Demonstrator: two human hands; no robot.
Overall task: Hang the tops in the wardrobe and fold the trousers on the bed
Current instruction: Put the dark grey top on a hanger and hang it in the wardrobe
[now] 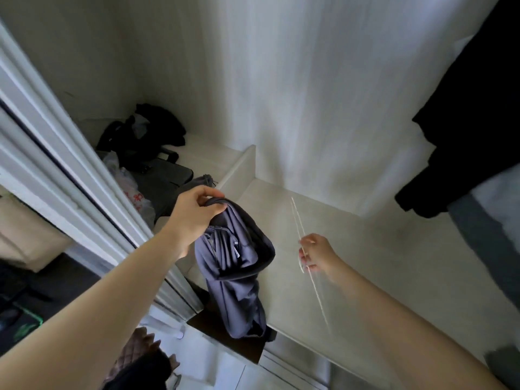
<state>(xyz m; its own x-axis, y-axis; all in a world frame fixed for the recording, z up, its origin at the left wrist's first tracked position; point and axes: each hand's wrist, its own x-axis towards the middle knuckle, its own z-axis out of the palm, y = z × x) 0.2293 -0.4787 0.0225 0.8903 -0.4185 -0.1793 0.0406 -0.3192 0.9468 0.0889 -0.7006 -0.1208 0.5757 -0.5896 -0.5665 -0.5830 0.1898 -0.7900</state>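
Two hands busy here and that's kind of the problem. Left hand (197, 212) is bunched tight round the collar end of a grey-purple top (233, 263), which hangs in a crumpled bundle over the front edge of the wardrobe shelf (365, 249). Right hand (312, 253) pinches a thin pale hanger (302, 235), motion-blurred, so I can't tell its exact shape or which way the hook points.

Hands are apart, nothing threaded yet. My guess at what goes wrong: the neck opening is scrunched shut in that fist, so poking the hanger in blind probably snags a sleeve or goes through the wrong hole. A hanger that skinny could also twist in a fingertip pinch. And if the left grip loosens to open the collar, the whole top likely slides off to the floor. Dark clothes (472, 108) already hang at right, fairly near.
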